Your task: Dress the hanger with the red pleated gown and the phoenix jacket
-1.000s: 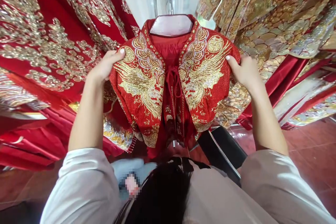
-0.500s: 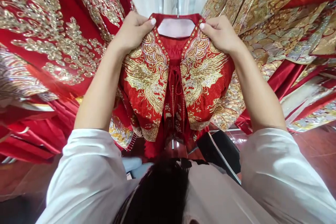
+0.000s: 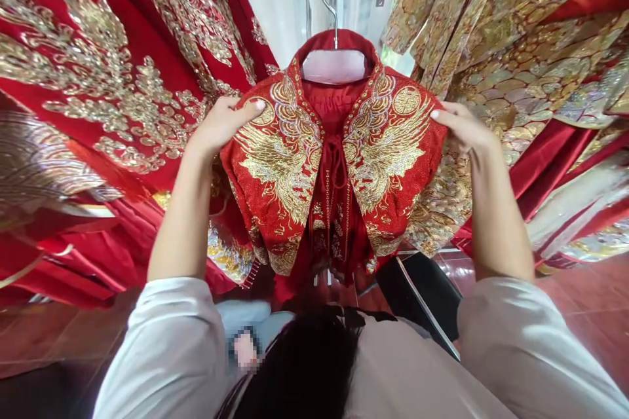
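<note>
A red jacket (image 3: 334, 163) with gold embroidered birds hangs in front of me on a metal hanger (image 3: 334, 6). My left hand (image 3: 221, 124) grips the jacket's left shoulder, thumb lying on the embroidery. On the other side my right hand (image 3: 462, 127) holds the right shoulder edge the same way. The front of the jacket hangs slightly apart, with red tie cords (image 3: 335, 163) down the middle.
More red and gold embroidered garments hang close on the left (image 3: 98, 98) and right (image 3: 531, 46). A black object (image 3: 422, 288) stands on the red tiled floor (image 3: 590, 301) below the jacket. A pale wall and window frame lie behind the hanger.
Both hands have slid from the collar beside the hanger outward and down to the jacket's shoulders.
</note>
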The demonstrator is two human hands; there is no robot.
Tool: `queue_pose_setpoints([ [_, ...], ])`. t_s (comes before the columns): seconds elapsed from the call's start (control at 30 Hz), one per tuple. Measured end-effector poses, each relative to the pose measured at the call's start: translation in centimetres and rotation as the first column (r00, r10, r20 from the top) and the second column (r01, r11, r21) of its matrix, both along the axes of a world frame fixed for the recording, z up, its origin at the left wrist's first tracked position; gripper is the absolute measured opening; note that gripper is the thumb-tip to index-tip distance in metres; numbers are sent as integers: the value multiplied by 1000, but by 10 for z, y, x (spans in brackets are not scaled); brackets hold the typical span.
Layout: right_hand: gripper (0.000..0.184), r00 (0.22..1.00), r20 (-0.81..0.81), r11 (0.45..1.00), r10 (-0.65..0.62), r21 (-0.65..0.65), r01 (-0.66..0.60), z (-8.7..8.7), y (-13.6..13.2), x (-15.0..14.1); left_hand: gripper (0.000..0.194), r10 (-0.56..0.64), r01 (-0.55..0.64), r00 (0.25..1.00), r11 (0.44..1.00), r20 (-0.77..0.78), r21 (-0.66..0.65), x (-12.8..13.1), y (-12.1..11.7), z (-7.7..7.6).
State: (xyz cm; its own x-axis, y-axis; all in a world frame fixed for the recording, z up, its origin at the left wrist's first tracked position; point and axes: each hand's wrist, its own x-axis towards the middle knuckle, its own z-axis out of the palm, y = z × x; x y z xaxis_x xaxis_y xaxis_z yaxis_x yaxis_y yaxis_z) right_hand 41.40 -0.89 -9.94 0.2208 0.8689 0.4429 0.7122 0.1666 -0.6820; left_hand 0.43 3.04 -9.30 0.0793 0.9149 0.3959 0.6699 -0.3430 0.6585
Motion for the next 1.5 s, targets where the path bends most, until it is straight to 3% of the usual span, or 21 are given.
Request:
queue_pose_setpoints([
  [0.07,24,998,10,990,-54,133,52,-16,-9,-14,47,261,-247,964,948,-47,201,17,-11,-9],
  [0.13,35,973,12,936,-231,276,219,-30,-19,-35,55,422,-384,906,854,-36,350,36,-21,-20],
  [0.2,45,920,1,837,-392,416,356,-50,-32,-61,62,441,-400,897,819,-5,412,55,-32,-39],
  [0.27,52,899,27,776,-437,516,362,-80,-46,-92,74,441,-399,897,805,8,440,72,-45,-71],
  [0.3,56,903,75,777,-424,542,320,-98,-52,-108,83,453,-404,891,801,-6,441,80,-53,-91],
  [0.37,60,922,222,841,-318,515,167,-137,-61,-135,91,462,-396,884,825,-78,404,92,-67,-132],
  [0.4,53,927,278,892,-253,438,112,-155,-62,-144,85,457,-390,882,844,-113,368,96,-73,-151],
  [0.47,45,939,264,935,-223,330,129,-183,-61,-149,68,438,-381,887,873,-147,304,96,-83,-180],
  [0.53,46,957,199,952,-213,264,157,-197,-57,-141,53,382,-340,914,905,-138,255,88,-92,-195],
  [0.67,43,964,196,957,-178,262,124,-201,-57,-128,40,351,-338,935,924,-43,178,66,-105,-204],
  [0.83,54,907,271,924,-321,300,238,-206,-50,-134,28,432,-435,900,891,48,128,55,-107,-214],
  [0.93,43,940,184,934,-289,268,235,-205,-39,-124,20,492,-496,868,859,62,128,49,-107,-215],
  [1.0,38,970,62,945,-234,248,212,-195,-42,-119,15,515,-513,857,847,24,140,47,-112,-212],
  [1.1,28,973,-173,935,-153,292,199,-163,-71,-130,8,373,-356,914,926,-160,127,59,-133,-200],
  [1.2,21,978,-209,931,25,361,53,-124,-105,-161,10,122,-103,925,992,-359,71,88,-156,-185],
  [1.3,20,974,-119,929,193,343,-142,-104,-106,-192,14,11,-23,883,1000,-468,-19,113,-161,-173],
  [1.43,14,972,-8,953,235,198,-229,-118,-81,-206,26,64,-122,875,988,-479,-92,117,-137,-175],
  [1.5,13,956,27,940,294,174,-294,-126,-86,-196,29,94,-139,889,988,-448,-70,110,-123,-182],
])
